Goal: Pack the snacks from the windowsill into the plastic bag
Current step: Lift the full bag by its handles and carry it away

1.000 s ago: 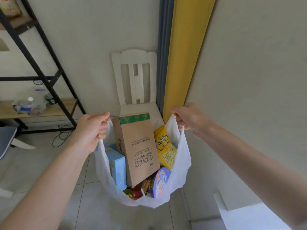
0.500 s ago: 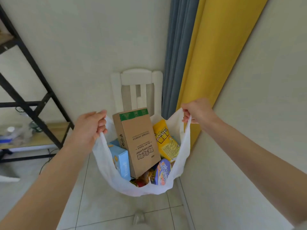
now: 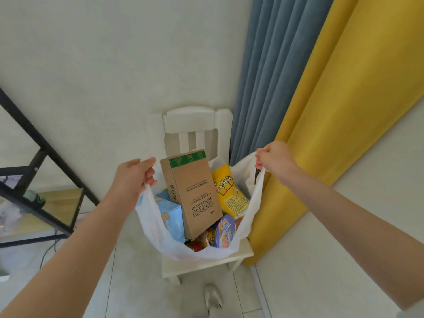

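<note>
The brown cardboard box point(image 3: 192, 196), standing between the two hands, carries upside-down print: the English line "Smart safety socket", a row of large block characters below it that I cannot make out, and small letters that look like "AOC" at one corner. The yellow snack packet point(image 3: 230, 191), nearer the right hand point(image 3: 274, 160), bears "POPCORN" in coloured capitals; its smaller print is too fine to read.

The plastic bag point(image 3: 156, 228) is thin, white and half see-through. The cardboard box point(image 3: 197, 198) is matt brown paperboard; the yellow snack pouch point(image 3: 229, 193) looks glossy. The chair point(image 3: 195, 120) is smooth painted white; the curtains point(image 3: 344, 111) are soft matt cloth.
</note>
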